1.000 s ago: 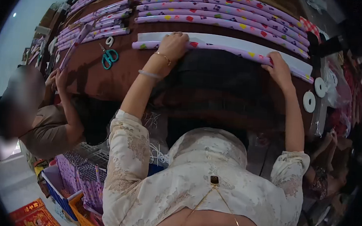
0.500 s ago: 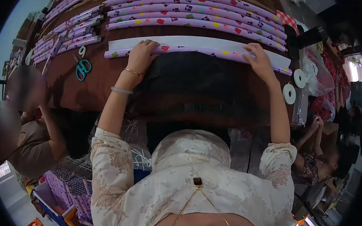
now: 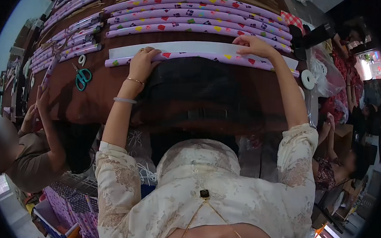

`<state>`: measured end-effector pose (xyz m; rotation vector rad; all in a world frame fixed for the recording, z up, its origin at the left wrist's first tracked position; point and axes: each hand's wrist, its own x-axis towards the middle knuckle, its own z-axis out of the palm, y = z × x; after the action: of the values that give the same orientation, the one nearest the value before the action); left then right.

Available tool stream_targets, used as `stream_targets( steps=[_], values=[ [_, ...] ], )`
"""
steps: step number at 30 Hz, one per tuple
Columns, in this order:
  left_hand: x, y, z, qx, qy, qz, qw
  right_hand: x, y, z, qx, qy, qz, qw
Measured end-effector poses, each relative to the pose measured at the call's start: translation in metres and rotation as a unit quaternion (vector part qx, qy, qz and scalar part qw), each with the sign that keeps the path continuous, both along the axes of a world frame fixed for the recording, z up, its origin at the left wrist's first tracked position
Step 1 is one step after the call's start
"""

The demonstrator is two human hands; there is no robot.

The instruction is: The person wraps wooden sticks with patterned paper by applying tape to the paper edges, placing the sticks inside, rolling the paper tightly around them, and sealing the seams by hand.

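A lilac patterned paper roll lies across the brown tabletop in front of me, its white inner side showing as a strip along the far edge. My left hand rests on the roll near its left part, fingers bent over it and close together. Above the white strip, toward the right part of the roll, my right hand is raised with its fingers apart and nothing in them. Beyond the strip, several finished-looking lilac rolls lie side by side.
Teal scissors and a small white tape ring lie at the left. A white tape roll is at the right end. More short rolls lie at the left, where a person sits. Another person is at the right.
My right hand has lifted off the right part of the roll and moved left. My left hand has moved left along the roll. The view has shifted too.
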<state>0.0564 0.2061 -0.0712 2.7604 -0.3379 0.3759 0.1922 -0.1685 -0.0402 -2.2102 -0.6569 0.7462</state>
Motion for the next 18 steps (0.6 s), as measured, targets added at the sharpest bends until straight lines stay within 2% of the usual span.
stream_targets(
  steps=[5, 9, 11, 18],
  values=[
    [0.003, 0.001, -0.002, 0.014, 0.014, 0.007, 1.0, 0.008, 0.003, -0.012, 0.018, 0.003, 0.06, 0.998],
    [0.0, -0.002, 0.002, 0.012, 0.022, 0.011, 1.0, 0.0, 0.001, -0.011, 0.042, 0.004, 0.052, 0.998],
    [-0.001, -0.003, 0.004, -0.005, 0.03, 0.014, 0.999, -0.003, 0.001, -0.008, 0.05, 0.049, 0.034, 0.997],
    [0.004, 0.001, -0.004, 0.006, 0.012, 0.001, 1.0, 0.002, -0.001, -0.017, 0.042, 0.049, 0.036, 0.997]
  ],
)
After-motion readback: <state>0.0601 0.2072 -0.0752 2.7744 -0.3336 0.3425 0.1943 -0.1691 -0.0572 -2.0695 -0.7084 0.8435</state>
